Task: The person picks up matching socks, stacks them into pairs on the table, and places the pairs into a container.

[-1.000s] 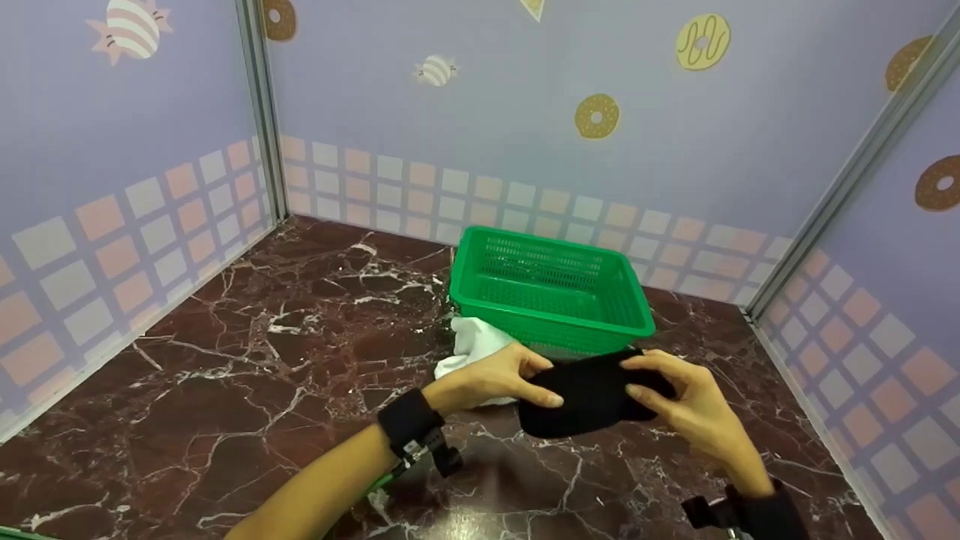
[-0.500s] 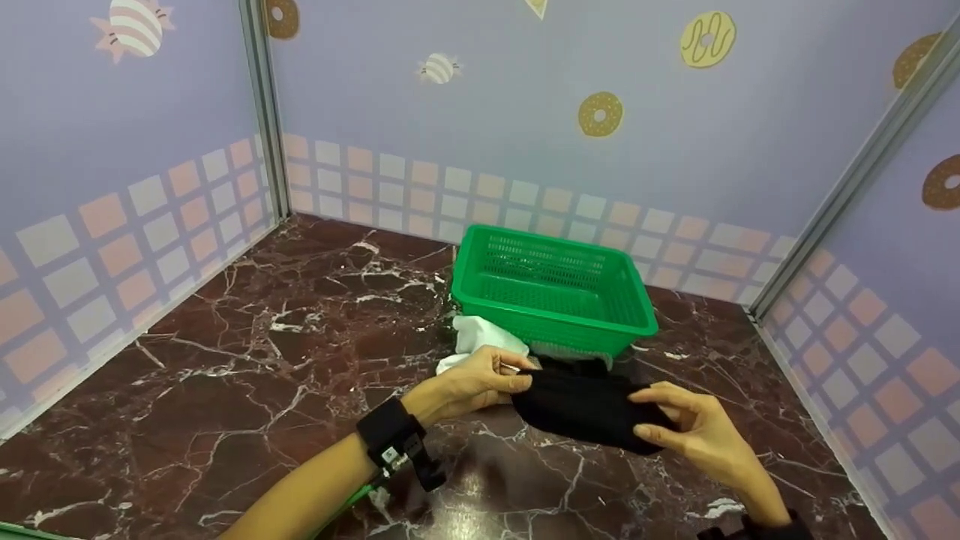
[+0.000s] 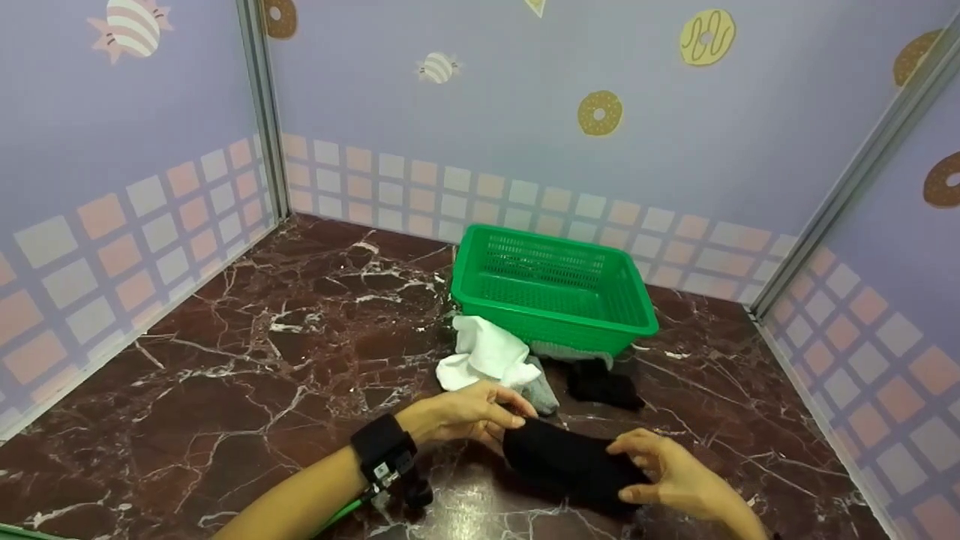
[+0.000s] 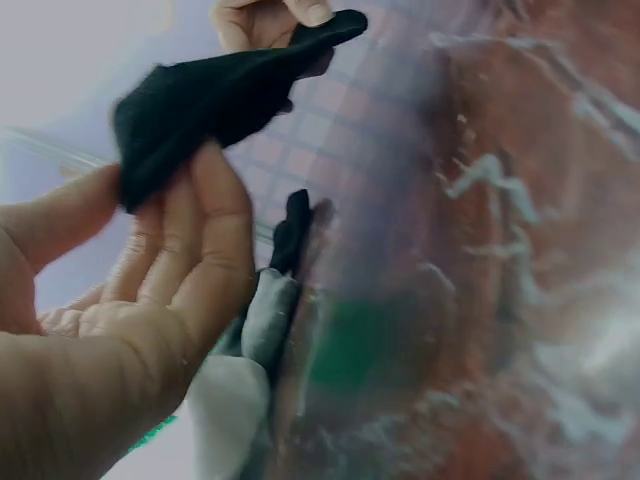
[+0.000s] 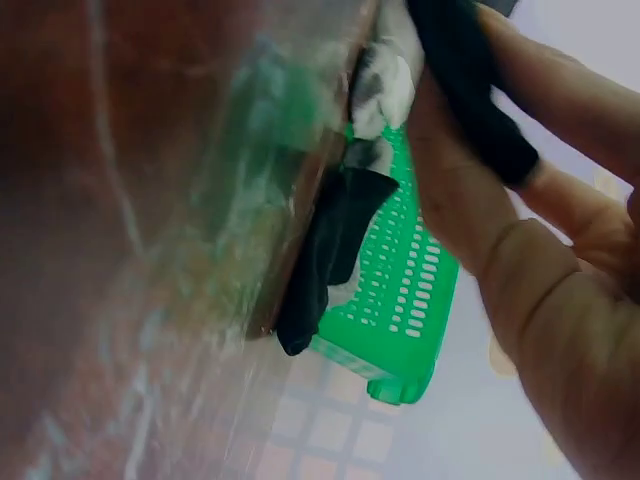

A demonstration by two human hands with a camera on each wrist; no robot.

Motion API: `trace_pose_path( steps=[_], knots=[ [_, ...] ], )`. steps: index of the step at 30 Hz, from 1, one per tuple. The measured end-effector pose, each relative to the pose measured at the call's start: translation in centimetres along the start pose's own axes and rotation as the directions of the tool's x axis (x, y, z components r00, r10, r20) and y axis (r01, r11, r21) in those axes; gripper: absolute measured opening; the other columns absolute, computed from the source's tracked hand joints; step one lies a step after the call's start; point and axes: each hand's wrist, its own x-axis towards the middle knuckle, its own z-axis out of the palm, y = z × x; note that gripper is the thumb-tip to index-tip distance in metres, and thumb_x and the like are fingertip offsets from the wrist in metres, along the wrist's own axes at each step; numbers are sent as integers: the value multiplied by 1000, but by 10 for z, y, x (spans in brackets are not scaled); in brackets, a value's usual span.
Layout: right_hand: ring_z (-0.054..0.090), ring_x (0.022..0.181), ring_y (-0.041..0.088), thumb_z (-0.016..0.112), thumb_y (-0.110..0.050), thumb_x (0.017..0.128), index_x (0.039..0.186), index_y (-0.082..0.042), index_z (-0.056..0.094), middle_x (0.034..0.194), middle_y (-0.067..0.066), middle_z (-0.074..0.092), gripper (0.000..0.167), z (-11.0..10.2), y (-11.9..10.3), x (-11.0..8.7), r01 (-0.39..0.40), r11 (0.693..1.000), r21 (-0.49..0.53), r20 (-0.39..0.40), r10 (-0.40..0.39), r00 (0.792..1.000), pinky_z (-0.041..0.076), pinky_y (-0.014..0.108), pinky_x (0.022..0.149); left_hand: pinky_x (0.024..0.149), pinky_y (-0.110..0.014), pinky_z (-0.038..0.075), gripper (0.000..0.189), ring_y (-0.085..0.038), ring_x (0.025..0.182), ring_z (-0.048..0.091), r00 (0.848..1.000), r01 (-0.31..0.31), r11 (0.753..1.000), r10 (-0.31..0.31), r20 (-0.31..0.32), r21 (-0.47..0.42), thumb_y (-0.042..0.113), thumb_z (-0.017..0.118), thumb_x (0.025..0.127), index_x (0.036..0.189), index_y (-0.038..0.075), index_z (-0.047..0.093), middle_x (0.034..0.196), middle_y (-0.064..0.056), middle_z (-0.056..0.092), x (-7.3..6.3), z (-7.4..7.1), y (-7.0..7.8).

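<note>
A black sock (image 3: 562,461) is stretched between my two hands above the tabletop, in front of the basket. My left hand (image 3: 469,412) pinches its left end between thumb and fingers; that grip on the sock (image 4: 210,105) shows in the left wrist view. At the other end, my right hand (image 3: 675,472) pinches the cloth with its thumb and fingers. Behind the held sock lie a white sock (image 3: 487,356), a grey sock (image 3: 540,390) and another black sock (image 3: 604,386).
A green perforated basket (image 3: 555,315) stands at the back of the brown marbled table (image 3: 337,352). A grey piece of cloth (image 3: 570,352) lies against its front wall. Patterned panels (image 3: 450,112) enclose the table behind and at both sides.
Both hands have moved down and nearer the front with the black sock. The grey sock and the other black sock behind it have come into sight.
</note>
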Motion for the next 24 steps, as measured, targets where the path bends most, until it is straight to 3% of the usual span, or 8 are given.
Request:
trace_pose_path(
  steps=[4,7,12,14,16,20,22,24],
  knots=[
    [59,92,19,71,-5,86,120,11,55,122,29,44,42,2,2,0,-25,993,-119,20,27,999,49,26,72,70,-41,56,25,-22,73,66,999,48,996,-48,4,78,-3,60,90,115,-5,60,96,-14,66,-1,-1,-3],
    [56,91,19,75,-11,83,117,6,60,123,24,48,41,3,2,2,-44,955,-292,-16,41,999,48,28,74,67,-41,57,19,-22,66,65,998,54,980,-50,-26,190,-6,60,88,107,-6,62,90,-15,67,-2,2,-3],
    [55,107,31,79,-24,79,115,-3,64,124,16,51,44,4,2,5,-16,855,-518,-55,-15,998,47,43,87,60,-39,57,11,-30,64,67,994,37,888,16,-110,459,-6,63,88,99,-7,65,80,-18,68,-4,10,4],
    [52,111,34,78,-26,80,115,-4,64,125,15,52,44,0,2,6,-4,828,-561,-89,-56,994,44,49,91,57,-37,56,7,-32,65,67,986,31,805,73,-151,593,-3,64,88,94,-5,67,78,-15,68,-4,14,8],
    [53,111,36,77,-25,82,117,-3,63,124,15,53,44,-7,2,7,-17,825,-566,-131,-70,989,43,52,92,59,-31,55,4,-25,66,67,975,28,670,144,-167,742,2,66,87,90,-1,69,77,-8,67,-2,19,11],
    [55,110,42,71,-21,88,121,6,57,122,20,56,45,-20,0,7,-89,879,-469,-160,15,987,43,54,91,60,-21,47,4,-9,64,57,961,20,394,246,-126,919,11,70,85,84,7,71,73,4,64,3,31,12],
    [56,109,44,69,-21,90,123,9,54,120,24,57,47,-22,-1,8,-123,892,-435,-138,69,988,44,54,90,61,-19,45,6,-6,64,54,960,15,318,260,-103,948,15,72,84,83,10,72,72,7,64,6,38,11],
    [57,108,45,67,-21,92,125,11,52,120,27,57,48,-20,-1,9,-139,899,-415,-115,100,988,46,53,89,60,-19,44,10,-5,65,54,961,24,282,256,-100,959,21,74,83,84,12,72,73,8,64,7,44,10]
  ],
)
